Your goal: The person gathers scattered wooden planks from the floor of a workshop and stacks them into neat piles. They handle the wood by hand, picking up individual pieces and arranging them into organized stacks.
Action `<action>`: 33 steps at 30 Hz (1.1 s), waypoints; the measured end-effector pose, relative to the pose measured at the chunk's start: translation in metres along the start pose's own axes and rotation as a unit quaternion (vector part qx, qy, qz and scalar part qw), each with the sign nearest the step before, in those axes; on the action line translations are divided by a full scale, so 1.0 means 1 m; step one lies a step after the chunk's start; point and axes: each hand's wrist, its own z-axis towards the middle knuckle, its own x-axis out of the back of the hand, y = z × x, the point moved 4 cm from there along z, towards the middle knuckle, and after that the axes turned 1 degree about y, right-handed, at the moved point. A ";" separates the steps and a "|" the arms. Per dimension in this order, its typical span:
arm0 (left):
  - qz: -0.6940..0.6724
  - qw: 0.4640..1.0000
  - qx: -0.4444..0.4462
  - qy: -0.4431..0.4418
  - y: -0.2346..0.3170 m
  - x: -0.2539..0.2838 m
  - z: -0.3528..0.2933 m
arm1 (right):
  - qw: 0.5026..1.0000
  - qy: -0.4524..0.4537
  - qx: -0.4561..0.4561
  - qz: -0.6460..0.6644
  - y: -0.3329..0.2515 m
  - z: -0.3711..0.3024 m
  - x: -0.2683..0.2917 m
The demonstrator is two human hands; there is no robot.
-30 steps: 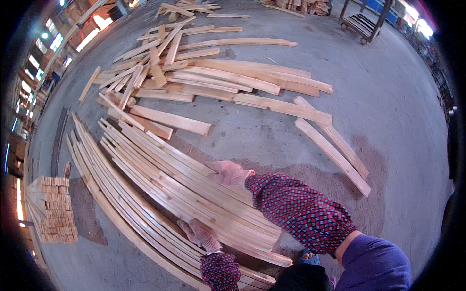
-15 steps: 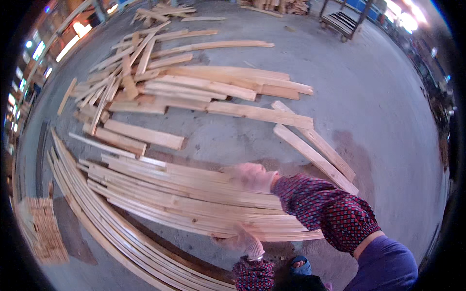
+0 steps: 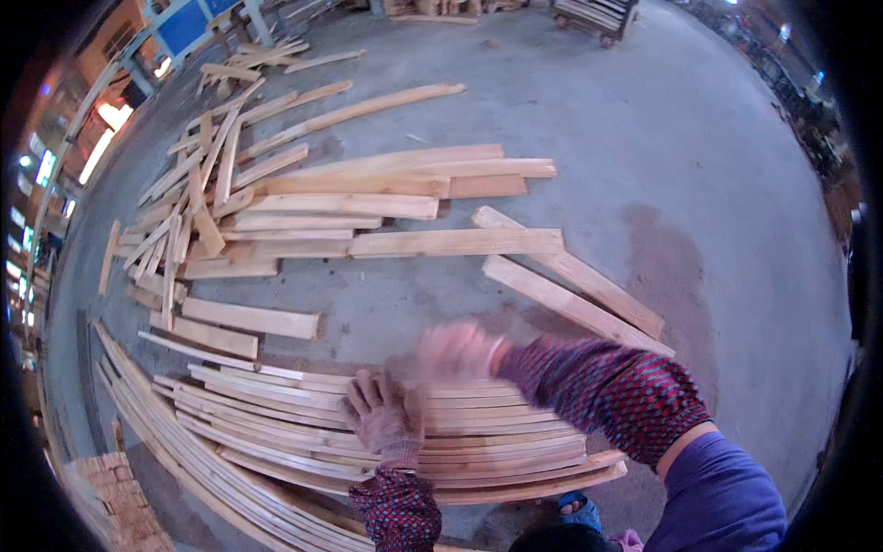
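Note:
A row of long pale wooden strips (image 3: 497,453) lies side by side in front of me, running left to right. My left hand (image 3: 382,414), in a light work glove, rests on top of the strips near their middle, fingers spread and pointing away from me. My right hand (image 3: 460,351) is over the far edge of the row, just right of the left one. Motion smears its fingers, so their grip is hidden. At the near right end, the nearest strips (image 3: 598,471) stand slightly apart from the others.
A second stack of long strips (image 3: 175,432) slants along the left. Beyond lies a loose heap of boards (image 3: 368,207) on the concrete floor. Two boards (image 3: 579,304) lie angled at right. A slatted cart (image 3: 596,17) stands far off. A bundle of short wood (image 3: 120,492) sits lower left.
My left hand has moved from the near edge of the row onto its top, farther away and leftward. My right hand stays by the far edge. The near strips have spread at their right end.

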 end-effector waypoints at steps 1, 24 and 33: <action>-0.013 1.000 -0.011 -0.015 0.020 0.004 0.008 | 0.975 0.207 -0.001 0.075 0.073 -0.009 -0.010; -0.034 0.999 0.008 0.000 0.015 0.028 0.010 | 0.942 0.071 -0.318 -0.077 0.298 -0.062 0.164; -0.030 0.999 0.020 0.027 0.009 0.028 0.008 | 0.927 0.116 -0.354 -0.039 0.272 -0.104 0.100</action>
